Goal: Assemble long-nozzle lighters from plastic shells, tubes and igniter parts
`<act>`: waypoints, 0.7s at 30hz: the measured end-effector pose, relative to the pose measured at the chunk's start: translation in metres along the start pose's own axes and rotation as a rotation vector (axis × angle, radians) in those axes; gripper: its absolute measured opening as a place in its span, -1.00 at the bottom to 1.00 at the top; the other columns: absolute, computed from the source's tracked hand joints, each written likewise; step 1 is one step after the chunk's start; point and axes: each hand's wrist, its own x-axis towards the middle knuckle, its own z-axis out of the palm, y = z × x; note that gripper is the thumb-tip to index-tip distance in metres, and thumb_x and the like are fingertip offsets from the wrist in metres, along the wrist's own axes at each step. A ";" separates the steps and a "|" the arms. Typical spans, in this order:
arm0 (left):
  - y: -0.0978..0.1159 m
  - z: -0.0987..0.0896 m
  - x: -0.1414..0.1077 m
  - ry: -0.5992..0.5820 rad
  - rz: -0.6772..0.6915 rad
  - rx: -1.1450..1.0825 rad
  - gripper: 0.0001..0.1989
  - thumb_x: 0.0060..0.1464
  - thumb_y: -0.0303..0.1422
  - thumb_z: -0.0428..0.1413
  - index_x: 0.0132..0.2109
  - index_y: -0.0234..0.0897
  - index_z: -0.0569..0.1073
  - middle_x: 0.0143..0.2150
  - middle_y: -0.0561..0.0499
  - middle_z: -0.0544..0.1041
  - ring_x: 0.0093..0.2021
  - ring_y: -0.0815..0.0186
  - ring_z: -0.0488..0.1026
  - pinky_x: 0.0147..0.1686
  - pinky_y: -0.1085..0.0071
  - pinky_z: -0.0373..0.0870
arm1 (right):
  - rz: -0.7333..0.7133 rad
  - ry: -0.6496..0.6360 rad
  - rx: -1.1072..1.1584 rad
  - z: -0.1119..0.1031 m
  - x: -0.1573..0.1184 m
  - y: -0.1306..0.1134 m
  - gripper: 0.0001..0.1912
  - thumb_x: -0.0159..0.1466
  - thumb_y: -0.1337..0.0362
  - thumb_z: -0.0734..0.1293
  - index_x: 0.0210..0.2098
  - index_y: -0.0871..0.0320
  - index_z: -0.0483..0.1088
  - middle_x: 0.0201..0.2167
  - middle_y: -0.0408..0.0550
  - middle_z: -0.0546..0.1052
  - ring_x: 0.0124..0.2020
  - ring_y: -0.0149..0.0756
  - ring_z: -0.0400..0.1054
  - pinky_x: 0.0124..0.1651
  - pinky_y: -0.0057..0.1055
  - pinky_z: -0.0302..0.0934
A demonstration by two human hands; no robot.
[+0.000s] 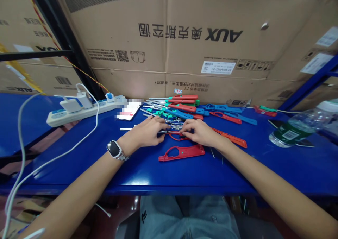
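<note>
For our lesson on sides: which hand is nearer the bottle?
Right. The right hand is left of the bottle; the left hand is farther left, past the right hand.

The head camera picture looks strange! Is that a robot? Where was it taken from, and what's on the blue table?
No robot here: those are a person's two bare hands. The camera sits on that person's head, looking forward and down. The left hand and right hand pinch a red looped part between them. On the blue table, another red shell lies nearer the person. Beyond the hands is a pile of coloured handles, some with metal rods. There's a white power strip on the left and a bottle on the right.
</note>
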 end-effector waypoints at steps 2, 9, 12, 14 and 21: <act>-0.001 0.003 0.003 0.015 0.030 -0.047 -0.71 0.25 -0.40 0.12 0.07 -0.28 0.59 -0.05 -0.16 0.59 -0.04 0.10 0.50 0.00 0.16 0.36 | 0.021 0.008 0.036 0.001 0.000 0.001 -0.81 0.33 0.43 0.38 -0.24 0.11 0.66 -0.25 -0.05 0.57 -0.33 -0.35 0.43 -0.24 -0.35 0.23; -0.012 0.012 0.015 0.059 0.135 -0.146 -0.79 0.37 -0.36 0.07 -0.11 -0.28 0.62 -0.18 -0.11 0.59 -0.22 0.23 0.52 -0.19 0.29 0.39 | 0.087 0.037 0.101 0.006 0.001 0.006 -0.86 0.29 0.43 0.41 -0.26 0.12 0.64 -0.30 -0.07 0.57 -0.32 -0.33 0.45 -0.22 -0.34 0.26; -0.013 0.013 0.016 0.062 0.137 -0.151 -0.80 0.36 -0.39 0.07 -0.14 -0.27 0.61 -0.21 -0.08 0.58 -0.24 0.26 0.50 -0.22 0.33 0.38 | 0.095 0.072 0.101 0.007 0.000 0.006 -0.89 0.28 0.44 0.43 -0.28 0.14 0.61 -0.30 -0.07 0.60 -0.28 -0.30 0.46 -0.19 -0.34 0.26; -0.012 0.014 0.015 0.065 0.136 -0.117 -0.79 0.36 -0.40 0.07 -0.18 -0.28 0.60 -0.22 -0.09 0.56 -0.25 0.25 0.49 -0.22 0.33 0.38 | 0.050 0.082 0.002 0.005 -0.002 0.004 -0.91 0.31 0.41 0.43 -0.29 0.14 0.61 -0.29 -0.05 0.61 -0.24 -0.27 0.46 -0.16 -0.32 0.24; -0.008 0.017 0.010 0.096 0.194 0.001 -0.68 0.41 -0.40 -0.03 -0.23 -0.30 0.58 -0.24 -0.10 0.51 -0.22 0.21 0.45 -0.12 0.27 0.39 | -0.256 -0.041 -0.380 -0.002 -0.012 -0.003 -0.72 0.48 0.31 0.23 -0.15 0.16 0.60 -0.17 0.05 0.60 -0.17 -0.20 0.40 -0.04 -0.20 0.09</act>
